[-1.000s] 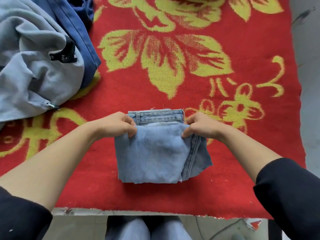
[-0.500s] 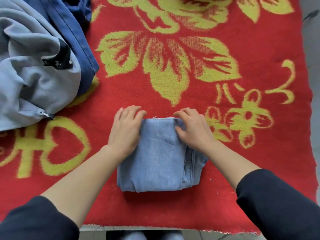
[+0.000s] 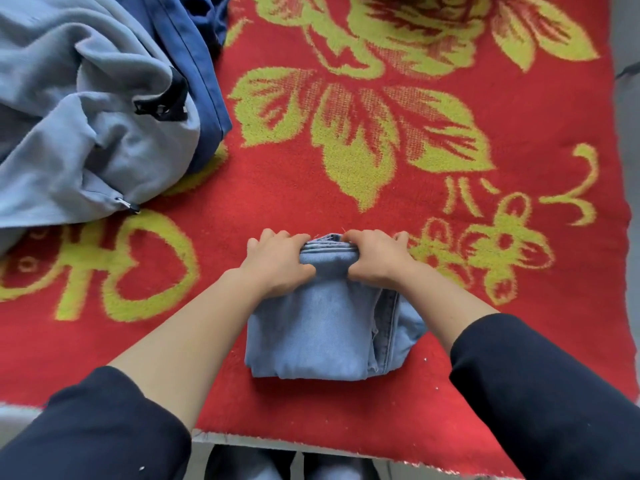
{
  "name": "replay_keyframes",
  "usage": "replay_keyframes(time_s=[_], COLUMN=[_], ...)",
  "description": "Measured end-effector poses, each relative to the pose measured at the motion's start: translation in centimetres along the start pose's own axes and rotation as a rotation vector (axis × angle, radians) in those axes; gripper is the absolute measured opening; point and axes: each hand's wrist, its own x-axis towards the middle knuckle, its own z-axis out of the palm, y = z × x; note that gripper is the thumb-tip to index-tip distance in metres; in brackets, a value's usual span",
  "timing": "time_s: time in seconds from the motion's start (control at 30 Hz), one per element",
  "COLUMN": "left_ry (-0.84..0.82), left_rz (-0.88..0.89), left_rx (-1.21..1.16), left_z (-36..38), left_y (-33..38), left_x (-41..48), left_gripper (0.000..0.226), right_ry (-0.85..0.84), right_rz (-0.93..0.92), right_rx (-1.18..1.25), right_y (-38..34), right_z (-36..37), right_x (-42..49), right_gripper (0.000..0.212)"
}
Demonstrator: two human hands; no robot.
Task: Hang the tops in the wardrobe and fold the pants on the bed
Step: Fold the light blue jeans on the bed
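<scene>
Jeans (image 3: 322,327) are folded small on the bed (image 3: 450,403), far edge gripped by curled fingers of left hand (image 3: 277,265) and right hand (image 3: 377,259). Grey top (image 3: 69,133) and blue garment (image 3: 194,46) lie unhung.

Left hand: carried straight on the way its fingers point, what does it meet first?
Only bare red blanket, it seems; the left hand, gripping the folded jeans, points well right of the grey garment.

A red blanket (image 3: 450,306) fills most of the frame. It carries large yellow-green flowers (image 3: 363,133) across the top and centre, and yellow-green characters (image 3: 114,268) at the left. Its pale, frayed edge (image 3: 242,439) runs along the bottom. A few white specks (image 3: 425,359) lie on it at lower right. Grey floor (image 3: 630,140) shows along the right edge.
</scene>
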Motion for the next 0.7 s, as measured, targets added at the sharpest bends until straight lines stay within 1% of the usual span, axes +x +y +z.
replay_keyframes(time_s=[0.03, 0.07, 0.1, 0.2, 0.27, 0.33, 0.37, 0.4, 0.43, 0.5, 0.6, 0.67, 0.7], left_ry=[0.025, 0.049, 0.070, 0.160, 0.257, 0.311, 0.291, 0.246, 0.192, 0.123, 0.148, 0.190, 0.216], left_rz=[0.015, 0.032, 0.049, 0.074, 0.076, 0.108, 0.132, 0.149, 0.151, 0.115, 0.032, -0.002, -0.021], left_rx=[0.020, 0.047, 0.070, 0.088, 0.086, 0.072, 0.058, 0.040, 0.022, -0.003, -0.049, -0.052, -0.051], left_z=[0.1, 0.3, 0.5, 0.8, 0.9, 1.0, 1.1, 1.1, 1.1, 1.3, 1.8, 2.6, 3.0], left_y=[0.0, 0.0, 0.1, 0.4, 0.7, 0.8, 0.9, 0.9, 1.0, 1.1, 1.0, 0.5, 0.1], left_x=[-1.0, -2.1, -3.3, -6.3, -7.8, -9.0, -9.7, -10.6, -11.6, -13.9, -18.1, -21.6, -23.6], left_gripper=[0.059, 0.058, 0.054, 0.040, 0.035, 0.032, 0.031, 0.030, 0.029, 0.028, 0.028, 0.029, 0.029], right_ry=[0.022, 0.037, 0.044, 0.109, 0.173, 0.163, 0.143, 0.122, 0.107, 0.137, 0.244, 0.226, 0.208], right_rz=[-0.020, -0.045, -0.073, -0.159, -0.227, -0.301, -0.343, -0.385, -0.415, -0.485, -0.596, -0.632, -0.649], right_rx=[-0.020, -0.046, -0.080, -0.182, -0.245, -0.252, -0.233, -0.220, -0.231, -0.262, -0.270, -0.287, -0.311], right_y=[-0.1, -0.3, -0.4, -0.5, -0.3, -0.3, -0.4, -0.5, -0.9, -1.5, -3.2, -4.8, -5.8], right_z=[0.1, 0.3, 0.5, 1.0, 1.4, 1.3, 1.2, 1.2, 1.1, 1.2, 1.8, 2.3, 2.6], right_x=[-0.9, -1.9, -2.9, -5.7, -6.9, -7.7, -8.2, -8.9, -9.7, -11.6, -14.9, -17.0, -17.8], right_gripper=[0.027, 0.019, 0.018, 0.022, 0.025, 0.034, 0.031, 0.024, 0.022, 0.026, 0.033, 0.035, 0.043])
